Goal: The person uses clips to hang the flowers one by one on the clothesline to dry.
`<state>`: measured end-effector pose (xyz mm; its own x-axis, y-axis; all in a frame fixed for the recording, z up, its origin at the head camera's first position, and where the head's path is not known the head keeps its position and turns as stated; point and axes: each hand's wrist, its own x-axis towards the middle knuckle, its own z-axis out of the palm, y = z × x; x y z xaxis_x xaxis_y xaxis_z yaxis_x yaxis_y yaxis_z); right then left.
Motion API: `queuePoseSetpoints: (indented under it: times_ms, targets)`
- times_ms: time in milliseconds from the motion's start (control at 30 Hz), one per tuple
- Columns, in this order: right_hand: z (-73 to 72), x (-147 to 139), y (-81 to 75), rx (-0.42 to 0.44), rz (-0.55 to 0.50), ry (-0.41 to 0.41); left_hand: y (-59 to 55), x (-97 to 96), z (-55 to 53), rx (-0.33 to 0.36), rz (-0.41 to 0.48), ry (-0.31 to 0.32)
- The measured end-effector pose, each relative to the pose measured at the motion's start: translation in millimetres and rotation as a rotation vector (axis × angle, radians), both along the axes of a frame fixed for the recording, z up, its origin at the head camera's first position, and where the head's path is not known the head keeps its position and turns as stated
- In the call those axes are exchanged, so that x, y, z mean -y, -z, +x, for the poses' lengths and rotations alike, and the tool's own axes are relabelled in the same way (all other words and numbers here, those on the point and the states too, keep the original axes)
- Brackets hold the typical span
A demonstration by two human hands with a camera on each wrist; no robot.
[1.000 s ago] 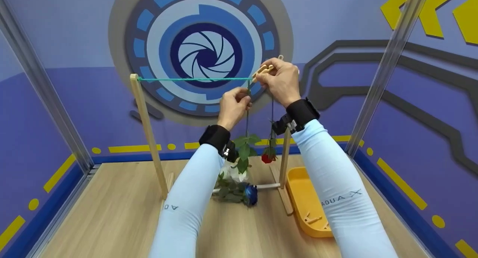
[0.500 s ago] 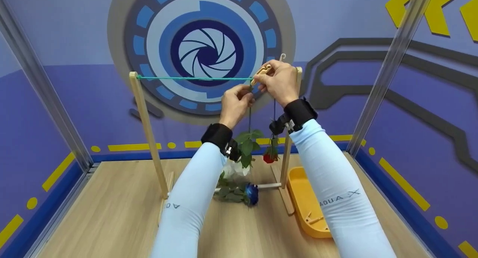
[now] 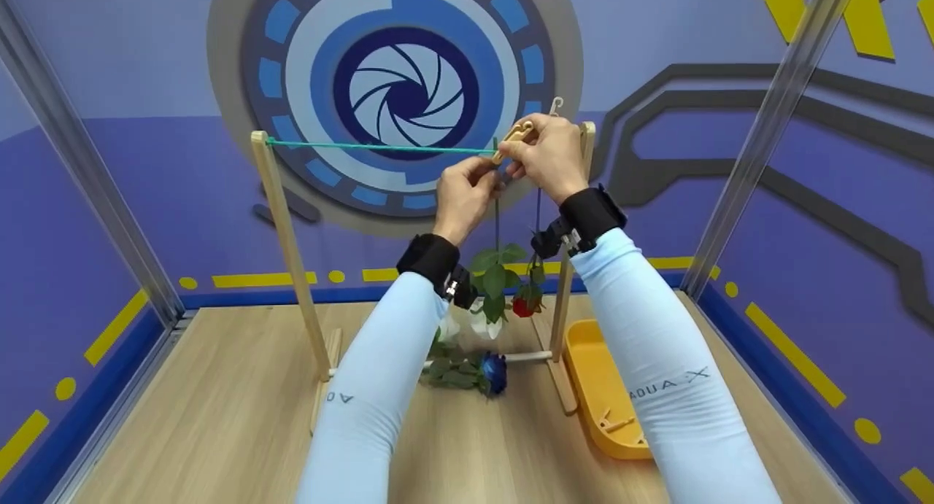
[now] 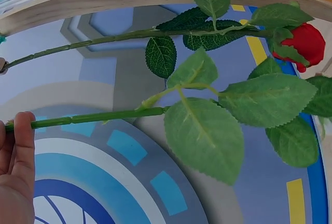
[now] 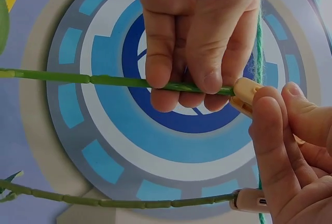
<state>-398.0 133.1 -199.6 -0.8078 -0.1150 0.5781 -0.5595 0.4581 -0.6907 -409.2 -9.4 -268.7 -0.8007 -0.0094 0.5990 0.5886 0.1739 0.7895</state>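
My left hand (image 3: 463,198) pinches the green stem (image 5: 124,82) of a leafy flower hanging head down. White petals (image 3: 487,324) show below its leaves (image 4: 205,136); whether they belong to it I cannot tell. In my right hand (image 3: 551,157) is a wooden clothespin (image 5: 247,93), gripped between thumb and fingers. Its tip meets the stem's upper end at the green cord (image 3: 379,148). A red rose (image 4: 303,45) hangs upside down alongside, its stem end in a second clothespin (image 5: 250,200) on the cord.
Wooden posts (image 3: 288,256) carry the cord. A blue rose (image 3: 493,373) lies on the table (image 3: 241,365) by the white crossbar (image 3: 529,357). At right, a yellow tray (image 3: 595,387) holds loose clothespins (image 3: 614,422), partly covered by my right sleeve.
My left hand has risen slightly and shifted right with the stem, whose top now shows above the cord. The right hand keeps its hold on the clothespin near the same spot.
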Motion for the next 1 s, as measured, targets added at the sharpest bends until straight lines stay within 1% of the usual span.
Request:
queuePoseSetpoints:
  times_ms: [167,300,433,533,700,867,1000]
  targets:
    - [0.8,0.1,-0.5,0.003,0.006,0.007,-1.0,-0.1,0.3,0.02,0.014,0.004]
    - [1.0,0.0,-1.5,0.026,0.006,0.0,-1.7,-0.2,0.9,0.029,0.016,0.009]
    - [0.7,-1.1,-1.9,0.045,0.019,-0.014,-1.4,-0.8,1.2,0.033,0.025,0.03]
    - [0.2,-2.5,-1.4,0.042,0.039,-0.013,-0.6,-0.9,1.5,0.04,0.017,0.051]
    - [0.0,-3.8,-0.3,0.053,0.052,-0.016,2.1,1.6,2.7,0.054,-0.062,0.06]
    - [1.8,-2.3,-0.9,0.077,0.036,-0.057,7.5,8.5,5.1,0.04,-0.157,0.011]
    - [3.0,-2.2,-3.1,0.08,0.023,-0.061,9.9,13.2,5.9,0.036,-0.195,-0.001]
